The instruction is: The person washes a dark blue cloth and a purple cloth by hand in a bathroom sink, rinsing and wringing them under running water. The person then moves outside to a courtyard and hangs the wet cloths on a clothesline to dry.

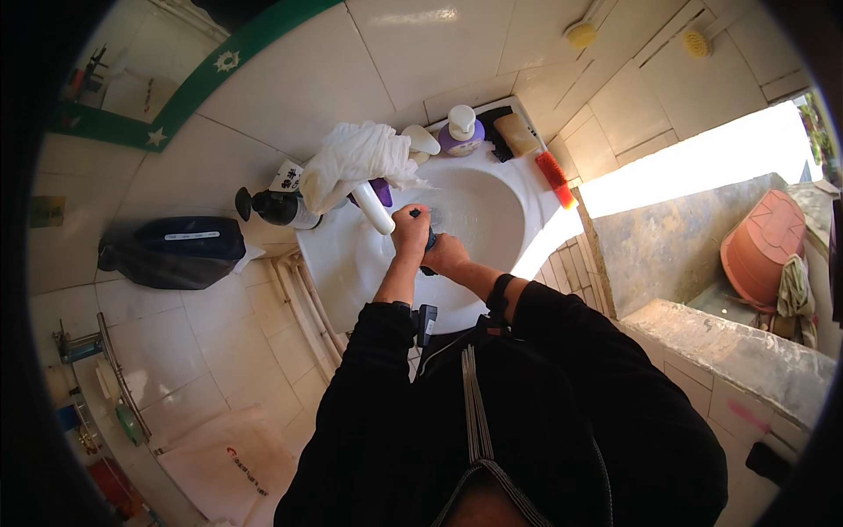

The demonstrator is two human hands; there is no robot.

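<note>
Both hands are together over the white washbasin (pixel 500 191). My left hand (pixel 411 232) is closed around a dark, wet-looking cloth (pixel 431 240), and a dark bit of it shows above the thumb. Just below and to the right, my right hand (pixel 449 254) grips the same cloth; most of it is hidden by the fingers. Some water lies in the bowl around the drain. Beside my left hand, a white spout (pixel 374 209) points down into the basin, with a crumpled white cloth (pixel 359 158) draped over its top.
Along the basin's back rim stand a purple pump bottle (pixel 461 134), a tan soap bar (pixel 516 135) and a red brush (pixel 554 179). A black pump bottle (pixel 283 208) is at the left. A green-framed mirror (pixel 263 49) hangs above; a pink plastic tub (pixel 764 247) leans at right.
</note>
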